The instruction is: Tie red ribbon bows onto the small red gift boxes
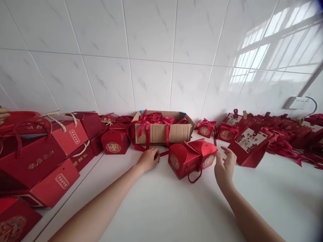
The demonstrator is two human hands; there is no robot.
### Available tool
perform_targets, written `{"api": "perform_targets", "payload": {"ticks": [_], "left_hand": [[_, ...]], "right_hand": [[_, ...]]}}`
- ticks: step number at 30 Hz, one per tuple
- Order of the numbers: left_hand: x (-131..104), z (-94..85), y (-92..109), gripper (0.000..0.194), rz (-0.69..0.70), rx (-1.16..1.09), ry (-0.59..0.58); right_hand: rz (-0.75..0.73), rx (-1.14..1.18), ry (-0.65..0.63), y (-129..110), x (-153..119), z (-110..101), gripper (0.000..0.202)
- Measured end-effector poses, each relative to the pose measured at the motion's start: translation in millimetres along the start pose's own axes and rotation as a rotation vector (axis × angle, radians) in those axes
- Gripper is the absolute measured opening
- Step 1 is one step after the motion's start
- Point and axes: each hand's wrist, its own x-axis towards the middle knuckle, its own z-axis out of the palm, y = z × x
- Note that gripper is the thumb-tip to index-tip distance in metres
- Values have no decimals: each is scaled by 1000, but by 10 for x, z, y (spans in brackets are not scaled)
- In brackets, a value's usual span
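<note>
A red gift box [185, 159] with gold round emblems and folded top flaps sits on the white table in front of me. A dark red cord handle [195, 177] hangs down its front. To the left of the box, my left hand [148, 159] is closed, with its fingertips pinched on a red ribbon [164, 153] that runs toward the box. My right hand [225, 165] is at the box's right end, fingers apart and curved, thumb close to its edge; I cannot tell if it touches.
Behind stands an open cardboard carton [164, 133] full of red ribbons. Red boxes with rope handles [58, 134] are piled on the left. Several small red boxes [248, 148] and loose ribbons line the right. Another person's hand [3, 114] shows at the far left beside a red basin [21, 117].
</note>
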Motion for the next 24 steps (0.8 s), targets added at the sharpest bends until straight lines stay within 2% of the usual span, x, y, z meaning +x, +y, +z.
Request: {"api": "perform_targets", "payload": {"ticks": [2, 3, 4, 6, 8, 9, 11, 13, 16, 18, 19, 22, 24], "left_hand": [[-86, -23, 104, 13, 19, -9, -46], [-138, -21, 179, 13, 31, -6, -64], [-190, -8, 270, 14, 47, 0, -80], [-284, 40, 476, 16, 91, 18, -116], [-352, 92, 675, 16, 154, 35, -171], [-377, 108, 758, 16, 184, 42, -194], [-422, 107, 886, 16, 223, 53, -228], [-487, 70, 989, 23, 235, 52, -241], [-675, 45, 1183, 41, 245, 48, -239], [-849, 113, 1348, 46, 304, 61, -217], [-934, 175, 1428, 42, 392, 71, -205], [-1099, 381, 1590, 22, 819, 39, -203], [-1106, 450, 1607, 15, 962, -21, -172]], "right_hand": [[-349, 12, 57, -234, -224, -30, 33], [-489, 64, 6, -336, -354, -38, 26], [-591, 132, -147, -419, -486, -39, 16], [-655, 181, -574, -522, -719, -17, 15], [-599, 125, -906, -545, -866, 38, 18], [-534, 93, -990, -534, -899, 72, 19], [-370, 68, -1029, -488, -897, 139, 21], [-229, 86, -958, -430, -835, 183, 26], [-141, 68, -851, -354, -716, 197, 36], [-115, -1, -874, -324, -655, 186, 39], [-101, -38, -921, -318, -633, 178, 39], [-144, -120, -1056, -344, -612, 142, 33], [-225, -156, -1100, -384, -625, 114, 29]]}}
